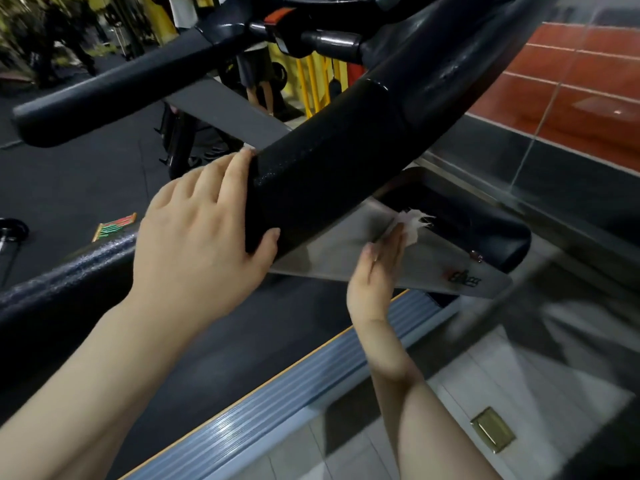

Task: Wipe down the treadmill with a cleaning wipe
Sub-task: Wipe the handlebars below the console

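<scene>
The treadmill's black padded handrail [332, 161] runs diagonally across the head view. My left hand [204, 230] grips its near end, thumb underneath and fingers over the top. Below the rail, my right hand [377, 271] presses a crumpled white cleaning wipe [412, 223] flat against the grey metal side panel [433, 261] of the upright. Only the wipe's torn edge shows past my fingertips. The treadmill's ribbed grey side rail [311, 375] with an orange edge lies beneath my forearms.
A second black handrail [114, 95] crosses the upper left. The console's handles [332, 39] sit at the top. A red and grey tiled wall [571, 98] stands close on the right. A brass floor socket [491, 429] is lower right. People's legs stand far behind.
</scene>
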`<state>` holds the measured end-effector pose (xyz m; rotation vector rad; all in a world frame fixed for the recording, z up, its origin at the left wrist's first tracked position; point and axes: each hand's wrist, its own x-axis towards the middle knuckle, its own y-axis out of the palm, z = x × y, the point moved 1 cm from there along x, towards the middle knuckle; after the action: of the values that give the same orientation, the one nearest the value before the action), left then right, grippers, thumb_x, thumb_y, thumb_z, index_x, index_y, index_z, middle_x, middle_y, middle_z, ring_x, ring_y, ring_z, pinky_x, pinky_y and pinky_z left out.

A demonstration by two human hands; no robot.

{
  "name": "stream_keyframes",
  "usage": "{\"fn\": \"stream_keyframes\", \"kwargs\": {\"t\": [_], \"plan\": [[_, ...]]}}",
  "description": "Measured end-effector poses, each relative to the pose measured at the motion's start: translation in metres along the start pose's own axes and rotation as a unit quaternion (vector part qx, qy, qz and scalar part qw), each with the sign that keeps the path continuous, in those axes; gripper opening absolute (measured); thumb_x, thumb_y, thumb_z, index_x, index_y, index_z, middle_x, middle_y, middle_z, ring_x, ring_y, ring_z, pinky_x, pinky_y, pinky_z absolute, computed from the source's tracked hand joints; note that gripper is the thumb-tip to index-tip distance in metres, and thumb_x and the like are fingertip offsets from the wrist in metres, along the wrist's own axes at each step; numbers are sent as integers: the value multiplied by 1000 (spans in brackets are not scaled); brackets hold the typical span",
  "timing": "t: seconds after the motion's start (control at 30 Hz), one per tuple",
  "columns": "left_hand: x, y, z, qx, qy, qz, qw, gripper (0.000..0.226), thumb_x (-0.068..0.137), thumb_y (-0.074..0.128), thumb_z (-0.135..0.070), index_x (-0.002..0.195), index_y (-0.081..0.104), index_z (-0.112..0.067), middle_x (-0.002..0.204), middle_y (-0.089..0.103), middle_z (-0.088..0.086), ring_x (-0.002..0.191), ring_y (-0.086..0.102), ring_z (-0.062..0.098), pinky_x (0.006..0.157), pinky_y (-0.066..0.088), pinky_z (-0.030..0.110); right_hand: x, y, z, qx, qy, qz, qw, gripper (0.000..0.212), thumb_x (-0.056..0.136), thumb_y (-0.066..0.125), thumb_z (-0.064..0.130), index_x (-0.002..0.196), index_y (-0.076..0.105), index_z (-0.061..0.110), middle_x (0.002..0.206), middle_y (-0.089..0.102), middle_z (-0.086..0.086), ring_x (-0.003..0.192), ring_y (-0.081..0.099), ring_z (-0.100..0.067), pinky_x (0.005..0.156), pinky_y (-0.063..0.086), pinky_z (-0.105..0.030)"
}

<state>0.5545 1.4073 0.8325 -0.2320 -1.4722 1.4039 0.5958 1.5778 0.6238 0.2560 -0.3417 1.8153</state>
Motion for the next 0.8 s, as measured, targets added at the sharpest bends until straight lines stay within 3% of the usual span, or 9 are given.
{"fn": "stream_keyframes", "kwargs": {"t": [0.07, 0.2, 0.23, 0.33, 0.4, 0.53, 0.6, 0.73, 0.8], "plan": [[-1, 1, -2, 1, 19, -9, 1000, 78, 86, 51, -45, 150, 32, -3, 148, 45, 16, 132, 45, 35, 109, 32, 45, -6, 1, 14, 4, -23, 24, 999, 71, 101, 22, 50, 152, 19, 0, 160, 13, -14, 151, 7, -26, 123, 10, -40], [-2, 3, -13, -6, 82, -26, 996, 76, 87, 53, -30, 152, 27, -2, 159, 28, 16, 145, 31, 32, 119, 24, 45, -19, 3, 23, -66, -230, 94, 966, 61, 103, 28, 38, 151, 22, 0, 158, 21, -19, 149, 12, -31, 122, 12, -39], [-2, 4, -18, -10, 97, -23, 995, 76, 86, 54, -29, 152, 28, -3, 160, 25, 16, 146, 28, 32, 119, 23, 46, -10, 2, 11, -60, -201, 76, 975, 62, 102, 30, 39, 151, 22, 3, 157, 24, -18, 149, 15, -30, 122, 14, -39], [1, 8, -28, 2, 135, -16, 991, 73, 84, 55, -26, 151, 33, -7, 162, 20, 16, 149, 21, 32, 121, 17, 48, 28, -12, -27, 41, 75, 3, 996, 69, 98, 31, 47, 155, 16, 10, 161, 18, -10, 150, 15, -21, 123, 14, -41], [3, 15, -35, 28, 166, -19, 985, 70, 85, 55, -24, 150, 36, -7, 162, 20, 15, 150, 18, 31, 122, 14, 47, 32, -18, -30, 28, 103, 2, 994, 69, 99, 27, 46, 154, 13, 9, 163, 10, -7, 150, 9, -16, 123, 10, -43], [0, 32, -51, 51, 252, 8, 966, 65, 92, 44, -27, 152, 33, -7, 162, 20, 12, 151, 15, 29, 123, 10, 47, 13, -5, 14, -46, -203, 86, 974, 54, 104, 25, 34, 152, 13, 11, 158, 9, 0, 151, 7, -18, 122, 9, -37], [2, 34, -58, 49, 263, 11, 963, 63, 92, 43, -27, 151, 34, -6, 162, 23, 13, 150, 18, 30, 123, 9, 47, 24, -8, 9, -78, -242, 96, 962, 53, 103, 32, 26, 150, 25, 5, 158, 19, -5, 150, 14, -20, 121, 16, -41], [19, 31, -67, 30, 255, -2, 967, 61, 87, 53, -28, 144, 47, -8, 158, 31, 13, 148, 24, 31, 122, 13, 46, 65, -39, -34, -51, 23, 37, 998, 71, 98, 21, 59, 138, 49, 7, 143, 49, -13, 134, 43, -25, 112, 34, -50], [26, 36, -75, 29, 273, 3, 961, 58, 88, 47, -28, 143, 49, -9, 156, 35, 13, 148, 25, 31, 122, 14, 48, 71, -48, -26, -35, 72, 64, 995, 66, 96, 22, 57, 132, 55, 13, 133, 58, -8, 125, 52, -23, 106, 39, -48]]}}
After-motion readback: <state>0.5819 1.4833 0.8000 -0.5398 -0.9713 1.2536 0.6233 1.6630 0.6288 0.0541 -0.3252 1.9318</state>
